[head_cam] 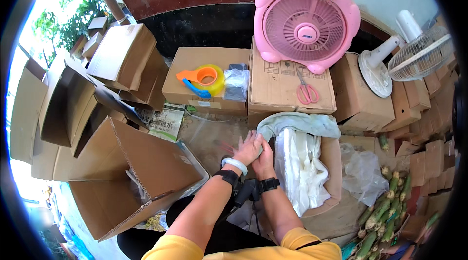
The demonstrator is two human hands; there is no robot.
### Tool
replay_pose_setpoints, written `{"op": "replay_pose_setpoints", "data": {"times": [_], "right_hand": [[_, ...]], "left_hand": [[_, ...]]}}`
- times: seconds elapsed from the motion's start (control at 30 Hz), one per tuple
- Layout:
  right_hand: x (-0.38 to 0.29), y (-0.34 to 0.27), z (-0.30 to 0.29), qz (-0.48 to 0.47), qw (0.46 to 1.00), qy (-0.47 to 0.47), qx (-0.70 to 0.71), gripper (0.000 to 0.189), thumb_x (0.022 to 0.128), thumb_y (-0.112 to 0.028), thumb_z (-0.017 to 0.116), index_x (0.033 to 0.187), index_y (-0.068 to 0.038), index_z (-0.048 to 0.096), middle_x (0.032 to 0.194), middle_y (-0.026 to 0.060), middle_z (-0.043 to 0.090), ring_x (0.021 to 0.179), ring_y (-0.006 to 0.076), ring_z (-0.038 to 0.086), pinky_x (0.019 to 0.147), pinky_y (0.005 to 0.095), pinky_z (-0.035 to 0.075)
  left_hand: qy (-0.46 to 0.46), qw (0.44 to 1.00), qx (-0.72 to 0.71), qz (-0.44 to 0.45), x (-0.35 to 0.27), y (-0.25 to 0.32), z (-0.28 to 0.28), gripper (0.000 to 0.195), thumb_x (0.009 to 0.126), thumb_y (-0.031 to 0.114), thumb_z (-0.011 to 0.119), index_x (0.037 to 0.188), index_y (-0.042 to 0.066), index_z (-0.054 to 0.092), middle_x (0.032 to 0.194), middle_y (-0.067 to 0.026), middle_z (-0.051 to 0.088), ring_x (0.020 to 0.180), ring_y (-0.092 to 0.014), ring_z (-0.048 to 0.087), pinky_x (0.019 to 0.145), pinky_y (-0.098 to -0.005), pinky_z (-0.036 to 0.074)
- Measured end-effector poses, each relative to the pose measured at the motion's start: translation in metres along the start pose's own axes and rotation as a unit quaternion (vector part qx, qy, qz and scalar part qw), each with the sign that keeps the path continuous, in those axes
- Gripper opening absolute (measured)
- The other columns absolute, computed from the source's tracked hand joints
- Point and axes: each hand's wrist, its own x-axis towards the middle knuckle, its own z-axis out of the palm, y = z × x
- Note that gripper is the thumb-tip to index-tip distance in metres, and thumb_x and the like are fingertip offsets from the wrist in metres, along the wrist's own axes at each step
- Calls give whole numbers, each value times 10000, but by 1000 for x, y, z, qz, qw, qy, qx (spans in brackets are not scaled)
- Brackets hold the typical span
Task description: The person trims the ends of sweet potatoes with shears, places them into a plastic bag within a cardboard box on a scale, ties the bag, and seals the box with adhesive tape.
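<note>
My left hand (248, 149), with a pale bangle on its wrist, lies against my right hand (264, 161) in front of me. A pale blue-green cloth (299, 122) runs into the space between the two palms, and a bit of it shows there. The rest of the cloth drapes over the far rim of an open cardboard box (333, 172). White plastic bags (299, 168) stand bundled in that box, just right of my right hand. Both wrists wear black straps. Most of my right fingers are hidden behind the left hand.
A large open carton (153, 150) stands on the left. Behind sit a tape dispenser (204, 80), pink-handled scissors (307, 91) and a pink fan (307, 29) on boxes. Corn cobs (380, 212) and a clear plastic bag (362, 172) lie right. A white fan (416, 55) stands beyond.
</note>
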Motion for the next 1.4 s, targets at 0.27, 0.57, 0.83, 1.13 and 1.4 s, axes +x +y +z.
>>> {"op": "replay_pose_setpoints", "data": {"times": [0.27,0.57,0.83,1.13,1.4], "right_hand": [[55,7,-48,-20,990,106,-90,267,942,-258,531,1066,-25,484,1032,103,541,958,227,545,871,380,456],[32,-4,-46,44,997,54,-30,343,969,-261,477,1134,39,481,1095,140,564,1065,284,543,982,429,414],[48,-18,-45,61,986,126,90,357,978,-291,444,1111,38,477,1085,150,570,1096,308,545,996,486,403],[27,-14,-31,45,997,53,35,443,986,-296,405,1226,76,429,1283,251,493,1182,341,491,1048,451,350],[68,-34,-43,5,973,187,136,374,1019,-247,273,1068,74,459,1038,232,602,1025,335,591,977,469,459]], "left_hand": [[-49,998,-46,14,-11,-8,4,743,907,638,147,1431,138,314,1485,-176,268,1384,-392,167,1121,-516,126],[150,961,-128,-193,6,-5,4,599,872,532,515,1085,-25,573,1017,-233,637,1044,-343,584,890,-381,445],[87,935,-279,-203,0,5,6,346,827,182,627,1084,15,467,943,-197,625,866,-347,619,749,-401,493],[141,920,-290,-222,9,-24,11,253,797,125,657,1017,15,596,785,-122,637,576,-180,603,422,-313,441],[131,983,-127,-15,-11,3,-7,189,818,153,583,861,-16,655,843,-268,622,846,-438,592,756,-454,483]]}}
